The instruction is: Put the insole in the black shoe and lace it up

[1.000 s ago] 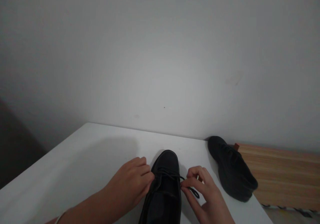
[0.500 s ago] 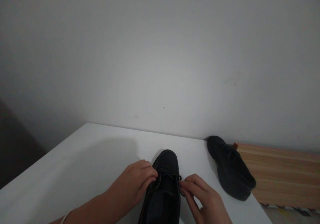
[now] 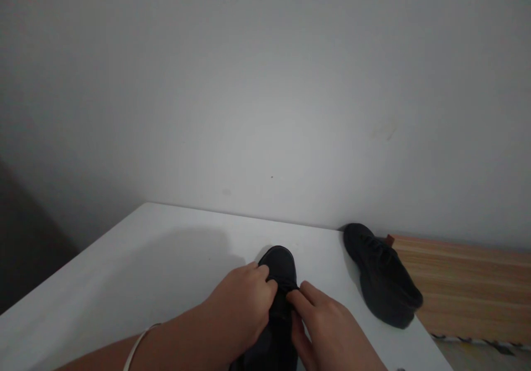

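Observation:
A black lace-up shoe (image 3: 279, 261) sits on the white table (image 3: 174, 260) with its toe pointing away from me. From its left side, my left hand (image 3: 244, 302) covers part of the lacing, its fingers curled closed on the shoe's left lacing edge; the exact grip is hidden. My right hand (image 3: 326, 324) is on the right side, thumb and forefinger pinched at the right edge of the lacing. A dark shoelace (image 3: 282, 283) crosses the shoe just beyond the fingers. Most of the shoe's opening lies behind my hands.
A second black lace-up shoe (image 3: 379, 274) rests at the table's right edge. Beyond that edge is a wooden board (image 3: 468, 288). A pale grey wall (image 3: 265, 94) rises directly behind the table.
My left hand has moved right and over the lacing, covering more of the shoe. My right hand has shifted slightly left and up, onto the shoe's right lacing edge.

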Available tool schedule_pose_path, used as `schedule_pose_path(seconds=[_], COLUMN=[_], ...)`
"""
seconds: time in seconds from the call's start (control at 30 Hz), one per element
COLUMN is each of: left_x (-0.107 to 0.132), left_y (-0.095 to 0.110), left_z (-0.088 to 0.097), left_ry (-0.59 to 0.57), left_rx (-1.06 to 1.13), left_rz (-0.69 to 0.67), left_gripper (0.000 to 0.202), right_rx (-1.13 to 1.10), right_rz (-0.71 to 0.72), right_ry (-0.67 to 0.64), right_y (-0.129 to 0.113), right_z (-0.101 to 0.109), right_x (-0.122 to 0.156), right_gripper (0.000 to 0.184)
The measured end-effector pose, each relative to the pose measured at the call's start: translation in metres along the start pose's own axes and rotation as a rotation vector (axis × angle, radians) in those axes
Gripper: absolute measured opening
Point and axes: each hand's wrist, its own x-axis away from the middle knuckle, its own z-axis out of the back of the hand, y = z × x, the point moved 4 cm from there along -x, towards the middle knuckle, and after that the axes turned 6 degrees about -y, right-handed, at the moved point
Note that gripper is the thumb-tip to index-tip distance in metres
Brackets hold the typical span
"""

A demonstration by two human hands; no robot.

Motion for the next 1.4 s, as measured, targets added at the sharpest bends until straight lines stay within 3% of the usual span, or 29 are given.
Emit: schedule_pose_path(seconds=[0.17, 0.27, 0.4, 0.47, 0.57, 0.67, 0.77, 0.83, 0.93, 1.17, 1.4], left_x=[-0.005, -0.004, -0.001, 0.003, 0.016, 0.031, 0.037, 0.033, 0.025, 0.019, 0.006], left_y=[0.006, 0.007, 0.004, 0.002, -0.001, -0.001, 0.004, 0.007, 0.009, 0.007, 0.007], left_z=[0.004, 0.002, 0.006, 0.020, 0.058, 0.095, 0.111, 0.108, 0.099, 0.093, 0.075], left_ry=[-0.083, -0.051, 0.092, 0.210, 0.451, 0.696, 0.805, 0.786, 0.744, 0.765, 0.503], left_rx=[-0.053, -0.021, 0.065, 0.175, 0.425, 0.576, 0.626, 0.675, 0.743, 0.730, 1.457], left_rz=[0.015, 0.017, 0.001, -0.031, -0.064, -0.072, -0.097, -0.114, -0.136, -0.151, -0.243], left_gripper=[0.022, 0.021, 0.015, 0.011, 0.010, 0.010, 0.009, 0.008, 0.006, 0.008, 0.005], right_rx=[0.180, 0.236, 0.250, 0.133, -0.199, -0.577, -0.758, -0.788, -0.798, -0.735, -0.682], right_rz=[-0.069, -0.042, -0.003, 0.032, 0.111, 0.212, 0.259, 0.280, 0.334, 0.393, 0.417], right_ry=[-0.138, -0.084, 0.048, 0.145, 0.327, 0.608, 0.886, 0.911, 0.829, 0.822, 0.833], right_y=[-0.017, -0.020, -0.013, -0.009, -0.007, -0.007, -0.007, -0.008, -0.009, -0.010, -0.013], right_z=[0.013, 0.016, 0.018, 0.027, 0.053, 0.087, 0.106, 0.107, 0.099, 0.097, 0.096], right_x=[-0.007, -0.010, -0.016, -0.016, -0.010, 0.005, 0.016, 0.014, 0.005, 0.006, 0.003], right_gripper=[0.034, 0.035, 0.027, 0.021, 0.011, 0.008, 0.006, 0.006, 0.008, 0.014, 0.018])
